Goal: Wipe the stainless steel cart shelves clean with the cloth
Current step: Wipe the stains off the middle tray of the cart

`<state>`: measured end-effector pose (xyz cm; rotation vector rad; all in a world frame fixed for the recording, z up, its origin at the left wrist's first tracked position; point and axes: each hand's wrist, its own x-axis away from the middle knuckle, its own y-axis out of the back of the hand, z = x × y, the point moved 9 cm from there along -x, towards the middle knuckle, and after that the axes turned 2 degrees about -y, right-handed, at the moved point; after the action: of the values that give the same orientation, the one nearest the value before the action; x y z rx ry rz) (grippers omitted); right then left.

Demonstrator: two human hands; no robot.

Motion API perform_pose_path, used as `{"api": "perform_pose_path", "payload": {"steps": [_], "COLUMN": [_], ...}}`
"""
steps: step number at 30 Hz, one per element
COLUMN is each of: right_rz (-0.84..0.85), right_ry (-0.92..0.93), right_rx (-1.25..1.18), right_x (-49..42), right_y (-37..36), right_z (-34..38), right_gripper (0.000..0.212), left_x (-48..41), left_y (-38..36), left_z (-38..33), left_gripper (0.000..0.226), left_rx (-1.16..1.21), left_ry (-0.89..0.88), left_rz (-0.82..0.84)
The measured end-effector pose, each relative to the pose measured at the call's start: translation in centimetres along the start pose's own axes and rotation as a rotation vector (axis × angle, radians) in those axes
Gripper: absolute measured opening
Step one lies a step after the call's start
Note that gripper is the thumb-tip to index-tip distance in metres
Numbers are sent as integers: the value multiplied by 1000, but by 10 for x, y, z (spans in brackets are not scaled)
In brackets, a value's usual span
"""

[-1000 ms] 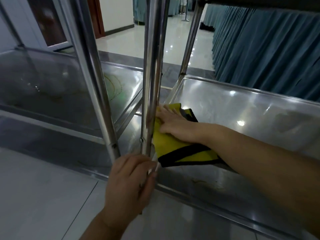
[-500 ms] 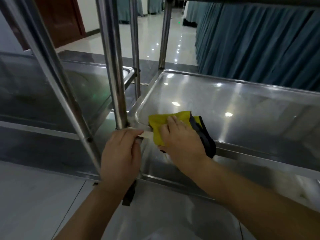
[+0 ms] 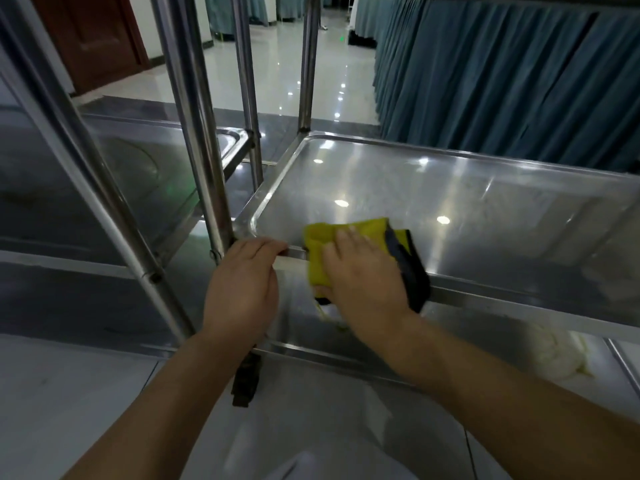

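Right grip [image 3: 360,271] clamps cloth [image 3: 320,239] over shelf rim [image 3: 519,300] | left grip [image 3: 242,282] curled on rim beside it

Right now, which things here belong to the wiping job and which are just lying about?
Job: yellow cloth, right hand holding it, steel cart shelf, left hand gripping its rim, lower shelf.

Lying about: white bundle on the lower shelf, second cart, teal curtains, brown door.
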<state>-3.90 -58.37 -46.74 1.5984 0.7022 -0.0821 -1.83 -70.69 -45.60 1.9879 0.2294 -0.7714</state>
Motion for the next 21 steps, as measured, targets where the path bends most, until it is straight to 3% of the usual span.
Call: {"api": "perform_pose_path", "payload": {"steps": [5, 10, 14, 16, 21], "right_rz": [-74, -163, -97, -48, 11], "right_ry": [69, 73, 40, -4, -119], "right_rx": [-102, -53, 31, 59, 127], "right_x": [-14, 35, 91, 123, 204], "right_y": [-5, 5, 12, 18, 39], "right_z": [24, -43, -128, -175, -292], "right_gripper": [37, 24, 58, 65, 49], "left_x": [5, -21, -37, -40, -33], "left_y": [5, -28, -70, -90, -135], "left_z": [-6, -74, -155, -196, -291], "left_gripper": [52, 44, 39, 38, 32], "left_rx": [51, 84, 150, 175, 197], "left_ry": [198, -32, -207, -259, -380], "left_rz": [-64, -19, 46, 58, 84]}}
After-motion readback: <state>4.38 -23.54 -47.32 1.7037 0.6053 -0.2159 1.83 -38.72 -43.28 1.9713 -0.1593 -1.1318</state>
